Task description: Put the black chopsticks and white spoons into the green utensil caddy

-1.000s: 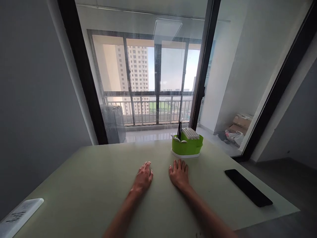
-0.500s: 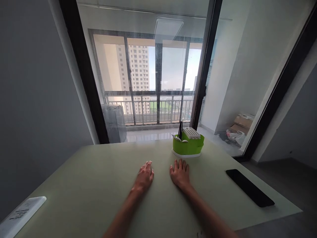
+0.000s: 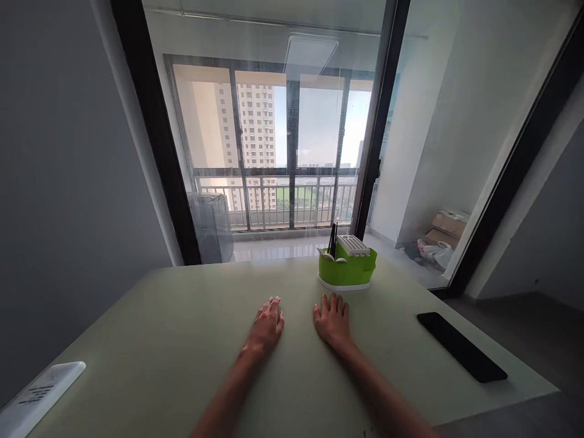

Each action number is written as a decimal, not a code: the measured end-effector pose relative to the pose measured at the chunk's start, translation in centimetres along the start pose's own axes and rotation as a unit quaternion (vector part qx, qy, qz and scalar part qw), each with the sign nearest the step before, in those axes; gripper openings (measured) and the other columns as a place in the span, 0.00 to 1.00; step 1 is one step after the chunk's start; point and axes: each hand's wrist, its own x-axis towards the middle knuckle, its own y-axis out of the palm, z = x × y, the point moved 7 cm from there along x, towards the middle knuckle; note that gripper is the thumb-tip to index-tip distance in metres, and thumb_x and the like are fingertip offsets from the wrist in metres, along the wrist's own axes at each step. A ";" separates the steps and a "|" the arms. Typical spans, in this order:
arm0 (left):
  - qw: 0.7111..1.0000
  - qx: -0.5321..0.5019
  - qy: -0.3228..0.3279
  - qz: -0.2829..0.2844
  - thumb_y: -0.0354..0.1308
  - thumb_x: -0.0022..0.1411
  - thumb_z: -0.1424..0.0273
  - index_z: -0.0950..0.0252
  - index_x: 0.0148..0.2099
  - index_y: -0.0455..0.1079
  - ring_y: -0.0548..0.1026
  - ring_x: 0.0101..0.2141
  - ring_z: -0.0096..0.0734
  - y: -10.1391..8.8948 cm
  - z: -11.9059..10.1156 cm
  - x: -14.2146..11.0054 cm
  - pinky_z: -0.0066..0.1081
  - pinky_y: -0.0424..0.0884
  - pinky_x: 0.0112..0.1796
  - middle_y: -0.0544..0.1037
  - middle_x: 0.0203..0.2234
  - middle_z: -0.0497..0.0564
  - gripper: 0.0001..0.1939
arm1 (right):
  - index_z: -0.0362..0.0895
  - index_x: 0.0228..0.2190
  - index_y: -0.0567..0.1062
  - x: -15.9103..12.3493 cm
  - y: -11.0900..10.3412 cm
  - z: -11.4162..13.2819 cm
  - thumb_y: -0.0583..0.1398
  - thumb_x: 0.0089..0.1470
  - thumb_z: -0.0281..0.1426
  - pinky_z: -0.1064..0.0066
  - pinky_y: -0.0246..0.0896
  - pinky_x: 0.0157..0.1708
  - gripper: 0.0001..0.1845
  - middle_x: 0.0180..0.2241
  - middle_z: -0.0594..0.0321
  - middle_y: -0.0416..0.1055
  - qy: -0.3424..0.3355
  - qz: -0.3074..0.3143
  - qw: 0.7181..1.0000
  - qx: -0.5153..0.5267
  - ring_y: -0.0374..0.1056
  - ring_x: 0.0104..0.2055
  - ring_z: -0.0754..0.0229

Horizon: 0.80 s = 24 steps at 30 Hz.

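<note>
My left hand (image 3: 267, 323) rests on the pale green table (image 3: 173, 340), its fingers stretched forward and holding nothing. To its right, my right hand (image 3: 333, 319) lies palm down on the same surface, fingers spread and also without any object. Just beyond the right fingertips stands a bright green holder (image 3: 347, 271) with a white base. Thin black sticks (image 3: 333, 241) rise from the holder's left part, and a white slotted piece (image 3: 353, 246) sits on top at the right. Neither hand touches the holder.
A flat black object (image 3: 460, 347), phone-like in shape, lies near the table's right edge. At the left edge is a white item (image 3: 41, 395) with dark marks. Behind the table, dark-framed glass (image 3: 371, 146) faces a balcony with a grey covered box (image 3: 210, 225) and cartons (image 3: 444, 231).
</note>
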 end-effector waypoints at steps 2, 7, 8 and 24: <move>1.000 0.003 0.000 0.000 0.42 0.71 0.67 0.69 0.68 0.57 0.59 0.69 0.38 0.0 0.0 0.0 0.39 0.55 0.66 0.67 0.66 0.61 0.27 | 0.36 0.67 0.63 0.0 0.0 0.0 0.47 0.68 0.41 0.45 0.34 0.68 0.33 0.70 0.39 0.53 0.000 0.002 1.000 0.000 0.47 0.71 0.35; 1.000 0.009 -0.001 0.000 0.41 0.72 0.66 0.69 0.69 0.57 0.59 0.69 0.37 0.1 0.0 -0.1 0.38 0.56 0.66 0.66 0.67 0.60 0.27 | 0.36 0.67 0.63 -0.1 0.0 0.1 0.47 0.68 0.41 0.44 0.33 0.68 0.33 0.70 0.39 0.53 0.000 0.005 1.000 0.000 0.47 0.71 0.35; 1.000 0.010 -0.001 0.000 0.41 0.72 0.65 0.69 0.69 0.57 0.59 0.69 0.37 0.1 0.0 -0.1 0.38 0.56 0.66 0.66 0.67 0.60 0.27 | 0.36 0.67 0.63 -0.1 0.0 0.1 0.47 0.68 0.41 0.44 0.33 0.68 0.33 0.70 0.39 0.53 0.001 0.005 1.000 0.000 0.47 0.71 0.35; 0.993 0.096 -0.005 0.071 0.30 0.73 0.47 0.73 0.74 0.52 0.43 0.72 0.47 0.8 -1.1 -0.6 0.52 0.39 0.70 0.47 0.73 0.62 0.41 | 0.37 0.67 0.62 0.0 0.3 -0.1 0.46 0.68 0.41 0.45 0.32 0.68 0.34 0.70 0.40 0.52 0.004 0.015 1.000 -0.002 0.45 0.72 0.36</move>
